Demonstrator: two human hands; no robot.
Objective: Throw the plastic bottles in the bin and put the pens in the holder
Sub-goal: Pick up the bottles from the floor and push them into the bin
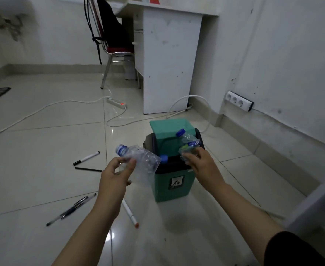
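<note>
Bottles over bin (169, 189), one per hand.
Left hand (115, 177) pinches crushed bottle (140, 158); right hand (202, 164) grips labelled bottle (188, 143); both seemingly light, crackly, best held mid-body.

Litter pictogram sticker on green bin (169, 187) front; no readable text.

a white desk (172, 60) stood at the upper middle of the frame, with a metal-legged chair (117, 52) with a red seat just left of it. a white power strip (116, 103) with a red light lay on the tiled floor (42, 135), its cable trailing left. a wall socket strip (238, 101) sat at the right.
</note>
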